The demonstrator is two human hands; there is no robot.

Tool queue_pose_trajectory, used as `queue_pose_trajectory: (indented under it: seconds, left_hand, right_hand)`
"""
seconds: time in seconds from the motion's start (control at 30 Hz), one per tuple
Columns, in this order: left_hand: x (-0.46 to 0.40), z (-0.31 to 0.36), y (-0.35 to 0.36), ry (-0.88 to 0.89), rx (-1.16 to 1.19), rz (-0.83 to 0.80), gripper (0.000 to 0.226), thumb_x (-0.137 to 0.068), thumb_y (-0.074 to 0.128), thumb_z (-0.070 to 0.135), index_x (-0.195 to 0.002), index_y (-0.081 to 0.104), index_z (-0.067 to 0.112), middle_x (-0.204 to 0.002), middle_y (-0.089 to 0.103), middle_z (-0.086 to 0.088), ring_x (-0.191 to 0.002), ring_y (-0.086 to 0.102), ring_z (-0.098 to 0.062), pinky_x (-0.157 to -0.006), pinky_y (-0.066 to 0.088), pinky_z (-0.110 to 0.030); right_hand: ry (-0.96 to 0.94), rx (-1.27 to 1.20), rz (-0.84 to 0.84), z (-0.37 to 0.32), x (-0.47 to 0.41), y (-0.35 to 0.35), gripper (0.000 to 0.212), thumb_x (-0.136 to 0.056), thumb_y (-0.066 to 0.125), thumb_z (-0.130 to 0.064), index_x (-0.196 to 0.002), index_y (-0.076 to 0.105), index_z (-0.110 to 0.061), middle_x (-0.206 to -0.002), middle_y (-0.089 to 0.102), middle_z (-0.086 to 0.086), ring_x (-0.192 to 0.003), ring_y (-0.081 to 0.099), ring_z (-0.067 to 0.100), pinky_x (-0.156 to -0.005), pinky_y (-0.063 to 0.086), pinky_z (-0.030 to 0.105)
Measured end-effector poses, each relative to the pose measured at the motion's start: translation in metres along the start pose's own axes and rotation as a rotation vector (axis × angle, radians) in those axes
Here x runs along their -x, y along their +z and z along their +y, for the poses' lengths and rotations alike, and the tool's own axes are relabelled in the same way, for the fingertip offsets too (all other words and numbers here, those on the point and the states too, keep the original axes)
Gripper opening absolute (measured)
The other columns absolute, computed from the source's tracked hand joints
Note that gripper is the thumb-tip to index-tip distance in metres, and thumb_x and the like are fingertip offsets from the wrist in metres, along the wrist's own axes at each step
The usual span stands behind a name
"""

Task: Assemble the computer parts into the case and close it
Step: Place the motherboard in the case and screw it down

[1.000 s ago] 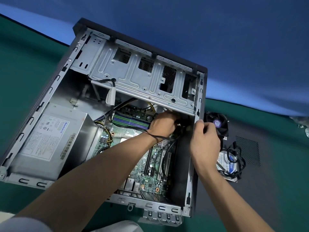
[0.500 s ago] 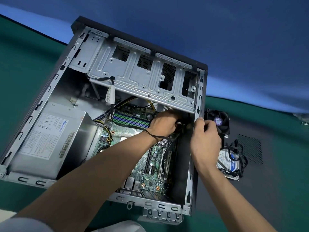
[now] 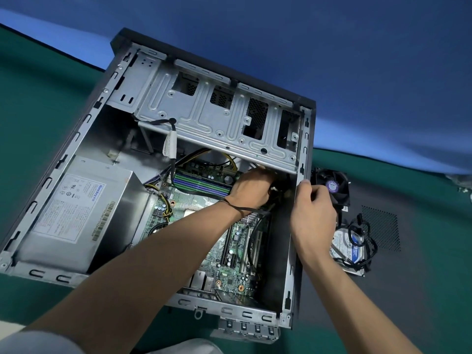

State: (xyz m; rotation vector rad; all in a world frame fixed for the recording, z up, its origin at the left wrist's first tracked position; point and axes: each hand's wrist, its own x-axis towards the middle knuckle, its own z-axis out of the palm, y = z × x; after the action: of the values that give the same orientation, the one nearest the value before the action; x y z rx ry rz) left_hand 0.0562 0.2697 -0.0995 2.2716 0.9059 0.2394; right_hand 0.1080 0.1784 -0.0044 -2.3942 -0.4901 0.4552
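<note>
open case (image 3: 84, 139) lies on its side on the green bench (image 3: 30, 93). left hand (image 3: 251, 190) inside, under the drive cage (image 3: 217, 116), fingers curled around cables. right hand (image 3: 314, 213) pinches the case's right edge.

Single head-worn wide-angle view, looking forward and down, tilted. Close above open case (image 3: 178, 175), which fills frame centre; both forearms enter from bottom edge. Green tabletop (image 3: 38, 103) around case, blue backdrop (image 3: 332, 47) beyond it.

Bare matt sheet-metal case (image 3: 184, 118) (perforated in places), brushed-metal power supply (image 3: 76, 213), green cloth table (image 3: 38, 80)
</note>
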Motion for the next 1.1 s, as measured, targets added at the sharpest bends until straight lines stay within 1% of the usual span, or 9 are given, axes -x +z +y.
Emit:
queue_pose_trajectory:
  seconds: [0.13, 0.27, 0.5, 0.57, 0.67, 0.73, 0.8, 0.93, 1.1]
  left_hand:
    - [-0.002, 0.001, 0.001, -0.020, 0.035, 0.008, 0.041, -0.079, 0.050, -0.006, -0.116, 0.061, 0.007, -0.108, 0.063, -0.022, -0.096, 0.061, -0.037, -0.084, 0.052, -0.042]
    - [-0.006, -0.001, -0.003, -0.085, 0.113, -0.033, 0.043, -0.079, 0.049, -0.005, -0.117, 0.062, 0.011, -0.115, 0.063, -0.020, -0.102, 0.060, -0.037, -0.086, 0.049, -0.039]
    - [0.001, -0.001, -0.007, 0.138, -0.032, -0.052, 0.044, -0.080, 0.046, -0.013, -0.120, 0.055, 0.002, -0.106, 0.062, -0.023, -0.093, 0.060, -0.037, -0.080, 0.050, -0.040]
    - [0.003, -0.001, -0.009, 0.159, -0.047, -0.075, 0.046, -0.081, 0.045, -0.013, -0.124, 0.052, 0.002, -0.106, 0.060, -0.024, -0.094, 0.060, -0.038, -0.081, 0.051, -0.041]
    - [0.002, 0.000, -0.007, 0.107, -0.051, -0.071, 0.045, -0.085, 0.046, -0.007, -0.127, 0.053, 0.009, -0.111, 0.060, -0.020, -0.098, 0.060, -0.035, -0.082, 0.050, -0.038]
    - [0.000, -0.001, -0.006, 0.023, -0.019, -0.072, 0.042, -0.087, 0.048, -0.001, -0.124, 0.059, 0.013, -0.114, 0.062, -0.018, -0.099, 0.061, -0.033, -0.084, 0.050, -0.035]
    - [-0.002, -0.002, -0.005, -0.030, -0.003, -0.046, 0.039, -0.087, 0.049, 0.002, -0.119, 0.065, 0.017, -0.113, 0.065, -0.015, -0.099, 0.062, -0.029, -0.087, 0.051, -0.032]
    - [0.000, -0.002, -0.009, 0.022, -0.059, -0.022, 0.033, -0.086, 0.051, 0.003, -0.112, 0.069, 0.013, -0.107, 0.067, -0.014, -0.093, 0.063, -0.027, -0.086, 0.049, -0.029]
    - [0.003, 0.001, -0.011, 0.005, -0.123, -0.030, 0.025, -0.087, 0.051, 0.011, -0.105, 0.069, 0.013, -0.105, 0.067, -0.011, -0.093, 0.062, -0.025, -0.084, 0.048, -0.029]
  right_hand:
    - [0.007, 0.000, -0.002, 0.001, 0.000, 0.000, 0.031, -0.095, 0.037, -0.042, -0.086, 0.052, -0.017, -0.069, 0.058, -0.002, -0.063, 0.050, 0.011, -0.055, 0.032, 0.031]
    - [0.008, 0.000, -0.004, 0.001, 0.000, -0.001, 0.031, -0.095, 0.037, -0.042, -0.086, 0.053, -0.017, -0.071, 0.058, -0.002, -0.064, 0.050, 0.010, -0.058, 0.031, 0.033]
    - [0.009, 0.001, -0.009, 0.001, 0.000, -0.001, 0.031, -0.095, 0.037, -0.043, -0.085, 0.053, -0.017, -0.072, 0.059, -0.003, -0.064, 0.050, 0.008, -0.056, 0.032, 0.032]
    - [0.010, 0.001, -0.011, 0.001, 0.000, -0.001, 0.031, -0.095, 0.037, -0.043, -0.085, 0.052, -0.017, -0.072, 0.059, -0.002, -0.064, 0.050, 0.008, -0.057, 0.031, 0.033]
    - [0.011, 0.001, -0.009, 0.001, 0.000, -0.001, 0.032, -0.095, 0.037, -0.042, -0.086, 0.054, -0.016, -0.072, 0.059, -0.002, -0.065, 0.050, 0.008, -0.056, 0.032, 0.032]
    - [0.009, 0.003, -0.009, 0.002, -0.001, 0.000, 0.032, -0.095, 0.037, -0.042, -0.086, 0.054, -0.016, -0.072, 0.059, -0.003, -0.065, 0.050, 0.008, -0.055, 0.033, 0.030]
    - [0.014, 0.007, -0.007, 0.002, -0.001, 0.000, 0.032, -0.095, 0.037, -0.042, -0.086, 0.054, -0.016, -0.074, 0.059, -0.002, -0.066, 0.050, 0.011, -0.058, 0.032, 0.033]
    - [0.013, 0.000, -0.004, 0.002, -0.001, 0.000, 0.033, -0.095, 0.037, -0.043, -0.086, 0.053, -0.016, -0.075, 0.059, -0.002, -0.068, 0.051, 0.015, -0.063, 0.032, 0.034]
    - [0.013, 0.006, -0.010, 0.001, 0.001, -0.001, 0.033, -0.095, 0.037, -0.042, -0.085, 0.053, -0.016, -0.074, 0.057, -0.004, -0.066, 0.049, 0.007, -0.060, 0.031, 0.035]
